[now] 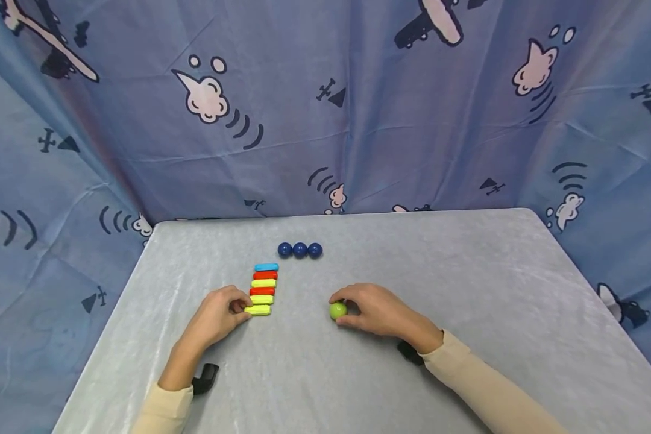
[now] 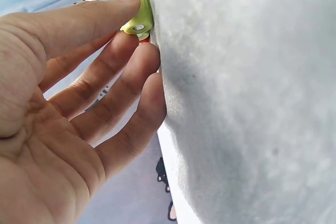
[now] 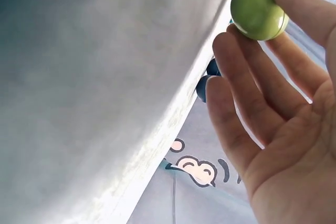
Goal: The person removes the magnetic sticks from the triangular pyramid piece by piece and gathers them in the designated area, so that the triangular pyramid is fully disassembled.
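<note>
At the near end of a column of short coloured sticks, my left hand (image 1: 217, 314) pinches the left end of a yellow stick (image 1: 258, 310) between thumb and fingers. In the left wrist view, this yellow stick (image 2: 137, 3) has a ridged side and a small pale spot in its end. My right hand (image 1: 378, 310) holds a glossy green ball (image 1: 337, 311) between thumb and fingertips, to the right of the sticks. Seen from the right wrist, the green ball (image 3: 258, 11) has a thin seam near its edge, with the other fingers spread below it.
Beyond the held stick lie more yellow and red sticks, with a blue stick (image 1: 266, 267) at the far end. Three dark blue balls (image 1: 300, 250) sit in a row farther back. A pale cloth covers the table (image 1: 466, 271); a patterned blue curtain (image 1: 282, 90) hangs behind it.
</note>
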{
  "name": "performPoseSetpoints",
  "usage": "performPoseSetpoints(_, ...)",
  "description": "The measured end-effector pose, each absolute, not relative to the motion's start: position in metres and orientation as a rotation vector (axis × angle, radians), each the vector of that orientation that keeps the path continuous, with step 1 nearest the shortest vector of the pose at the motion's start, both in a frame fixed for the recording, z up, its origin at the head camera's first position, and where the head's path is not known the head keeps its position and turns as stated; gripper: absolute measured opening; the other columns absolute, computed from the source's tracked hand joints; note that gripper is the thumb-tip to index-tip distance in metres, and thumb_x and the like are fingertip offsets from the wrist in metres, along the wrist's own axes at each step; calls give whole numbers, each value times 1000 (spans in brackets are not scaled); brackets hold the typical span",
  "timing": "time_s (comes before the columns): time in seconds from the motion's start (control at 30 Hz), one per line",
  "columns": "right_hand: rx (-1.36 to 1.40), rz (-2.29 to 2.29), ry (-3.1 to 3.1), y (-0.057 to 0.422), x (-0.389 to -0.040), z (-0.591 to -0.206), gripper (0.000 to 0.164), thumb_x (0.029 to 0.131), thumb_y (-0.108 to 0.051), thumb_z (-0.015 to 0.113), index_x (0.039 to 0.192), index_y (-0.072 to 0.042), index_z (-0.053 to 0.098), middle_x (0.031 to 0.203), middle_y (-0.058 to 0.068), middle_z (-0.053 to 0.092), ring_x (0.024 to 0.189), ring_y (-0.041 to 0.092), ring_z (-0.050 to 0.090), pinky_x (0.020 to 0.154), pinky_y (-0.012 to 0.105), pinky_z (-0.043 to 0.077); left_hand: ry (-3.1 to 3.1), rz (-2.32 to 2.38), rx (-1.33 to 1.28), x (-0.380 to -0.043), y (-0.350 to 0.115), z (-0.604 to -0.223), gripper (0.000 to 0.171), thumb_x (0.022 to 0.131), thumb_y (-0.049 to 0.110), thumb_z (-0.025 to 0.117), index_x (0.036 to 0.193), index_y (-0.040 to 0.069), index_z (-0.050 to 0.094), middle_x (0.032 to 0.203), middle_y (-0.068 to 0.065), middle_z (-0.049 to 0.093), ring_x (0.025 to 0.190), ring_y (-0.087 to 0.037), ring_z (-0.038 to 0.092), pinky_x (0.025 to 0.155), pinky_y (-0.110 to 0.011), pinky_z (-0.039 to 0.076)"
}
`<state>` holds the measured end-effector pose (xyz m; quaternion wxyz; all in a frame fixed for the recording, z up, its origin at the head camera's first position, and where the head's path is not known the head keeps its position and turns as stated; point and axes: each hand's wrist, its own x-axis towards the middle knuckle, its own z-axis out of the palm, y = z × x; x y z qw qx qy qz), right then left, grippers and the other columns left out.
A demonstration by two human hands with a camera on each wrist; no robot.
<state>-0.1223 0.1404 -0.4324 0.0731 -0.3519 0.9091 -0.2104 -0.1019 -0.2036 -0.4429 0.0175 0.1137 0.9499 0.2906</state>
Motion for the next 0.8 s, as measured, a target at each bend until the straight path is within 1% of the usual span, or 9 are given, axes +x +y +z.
performPoseSetpoints(0.17, -1015, -640, 2738, 138, -135, -426, 38, 86, -35, 77, 121, -19, 70, 110, -8, 72, 92, 8, 65, 82, 30, 54, 2957, 919, 379, -103, -204, -444, 15, 77, 5, 83, 88, 11, 75, 80, 2, 64, 72, -8, 56, 65, -23, 47)
performPoseSetpoints(0.37, -970, -655, 2744, 136, -154, -421, 39, 87, -34, 77, 122, -18, 70, 111, -6, 73, 95, 11, 67, 82, 31, 54, 2956, 921, 364, -102, -204, -444, 15, 77, 5, 83, 88, 11, 75, 80, 2, 64, 72, -8, 55, 65, -23, 47)
performPoseSetpoints(0.63, -922, -694, 2764, 132, -177, -418, 38, 86, -32, 79, 120, -16, 71, 108, -4, 73, 94, 13, 67, 78, 32, 54, 2943, 932, 345, -102, -204, -442, 14, 78, 5, 82, 89, 11, 76, 80, 2, 65, 72, -8, 56, 65, -23, 47)
performPoseSetpoints(0.8, -861, -728, 2776, 129, -194, -419, 38, 86, -31, 79, 120, -17, 70, 110, -3, 73, 95, 15, 67, 79, 34, 54, 2933, 946, 333, -101, -204, -442, 13, 79, 5, 82, 89, 10, 76, 80, 1, 65, 71, -8, 56, 65, -23, 48)
